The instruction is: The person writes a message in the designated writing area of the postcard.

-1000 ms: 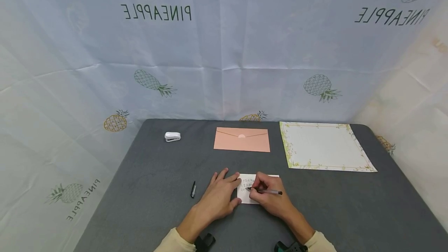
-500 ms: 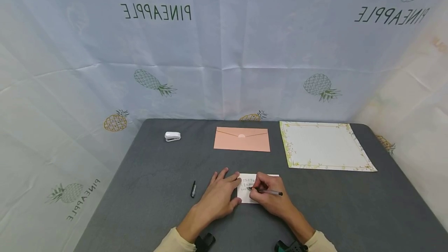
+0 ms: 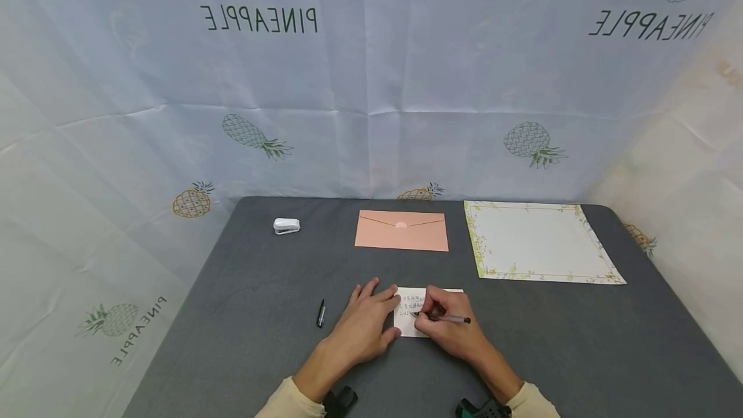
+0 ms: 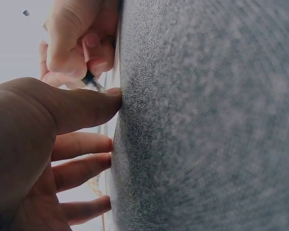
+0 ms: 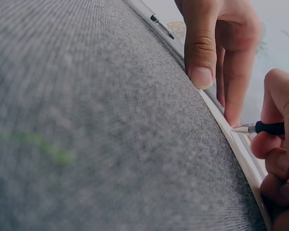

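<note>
A small white card [image 3: 409, 324] with a few lines of handwriting lies near the front of the grey table [image 3: 249, 289]. My right hand [image 3: 447, 324] grips a black pen [image 3: 449, 319], its tip [image 5: 238, 128] resting on the card. My left hand [image 3: 366, 318] lies flat, fingers spread, pressing the card's left edge; its thumb [image 4: 82, 108] touches the table beside the card. In the right wrist view the card's edge [image 5: 241, 149] shows as a thin white strip.
A pen cap [image 3: 320, 313] lies left of my left hand. At the back are a small white stapler [image 3: 286, 226], a salmon envelope [image 3: 402, 231] and a floral-bordered sheet [image 3: 536, 242]. A pineapple-print cloth hangs behind and beside the table.
The pen tip has shifted slightly to the right along the card's written lines. My left hand has stayed put.
</note>
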Available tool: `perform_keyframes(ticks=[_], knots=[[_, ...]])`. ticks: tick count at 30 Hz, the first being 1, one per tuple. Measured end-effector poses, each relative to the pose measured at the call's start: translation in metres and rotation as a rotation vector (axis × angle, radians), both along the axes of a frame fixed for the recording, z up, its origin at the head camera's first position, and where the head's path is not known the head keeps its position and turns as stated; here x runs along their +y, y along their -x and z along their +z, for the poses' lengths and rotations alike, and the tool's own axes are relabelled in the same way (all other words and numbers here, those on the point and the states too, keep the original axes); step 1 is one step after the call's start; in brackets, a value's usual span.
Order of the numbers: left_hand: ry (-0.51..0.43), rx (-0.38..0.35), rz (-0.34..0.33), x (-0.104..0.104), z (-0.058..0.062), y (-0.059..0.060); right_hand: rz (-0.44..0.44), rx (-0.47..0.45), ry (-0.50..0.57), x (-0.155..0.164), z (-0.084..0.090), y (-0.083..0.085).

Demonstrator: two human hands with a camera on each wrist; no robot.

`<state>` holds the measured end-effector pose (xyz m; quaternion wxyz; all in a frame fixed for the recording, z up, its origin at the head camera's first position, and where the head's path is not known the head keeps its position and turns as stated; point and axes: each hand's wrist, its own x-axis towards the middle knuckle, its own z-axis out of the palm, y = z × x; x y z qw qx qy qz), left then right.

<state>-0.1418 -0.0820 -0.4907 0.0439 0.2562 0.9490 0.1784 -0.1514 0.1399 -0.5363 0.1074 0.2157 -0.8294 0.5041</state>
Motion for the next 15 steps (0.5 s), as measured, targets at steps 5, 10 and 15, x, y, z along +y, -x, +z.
perform_keyframes(ticks=[5,10,15], knots=[[0.0,-0.002,0.001,-0.0002,-0.0001,0.0006,0.014,-0.016,0.0,-0.0003,0.0012,0.0003],[0.003,-0.008,0.004,-0.0003,0.0006,-0.0002,0.012,-0.018,-0.01,-0.0002,0.0018,0.0005],[0.002,-0.011,0.005,-0.0003,0.0006,-0.0005,0.008,-0.019,-0.002,-0.0002,0.002,0.0005]])
